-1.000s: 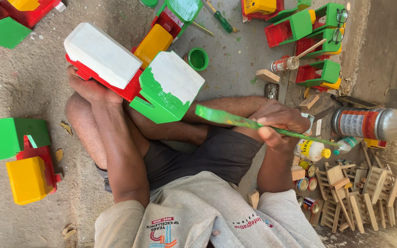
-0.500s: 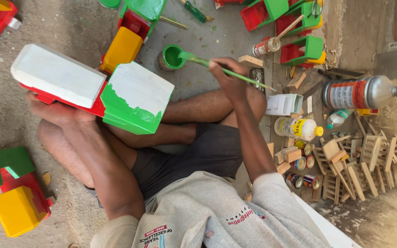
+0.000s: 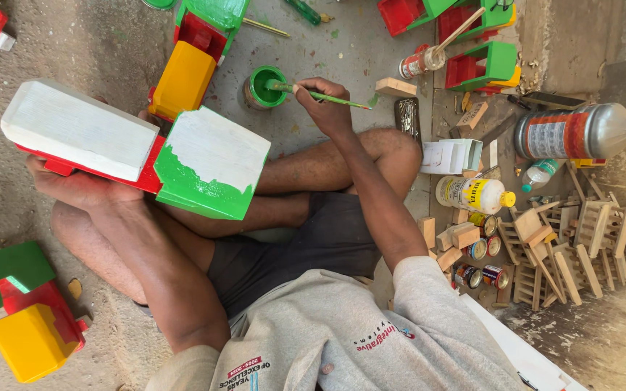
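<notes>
My left hand (image 3: 81,190) holds up a wooden toy truck (image 3: 132,148) from underneath. Its box is white, its chassis red, and its cab is white with wet green paint along the lower edge. My right hand (image 3: 327,108) grips a thin green-smeared paintbrush (image 3: 320,95) whose tip dips into a small tin of green paint (image 3: 264,87) standing on the concrete floor beyond my crossed legs.
Painted red, yellow and green toy trucks lie at the top (image 3: 193,51), top right (image 3: 472,43) and bottom left (image 3: 19,311). To the right are a large spray can (image 3: 581,132), a glue bottle (image 3: 472,194), small tins (image 3: 483,250), wood blocks and small wooden ladder pieces (image 3: 581,246).
My right hand has swung the brush away from the truck's cab out to the green paint tin. The truck stays held in my left hand, and the view has shifted.
</notes>
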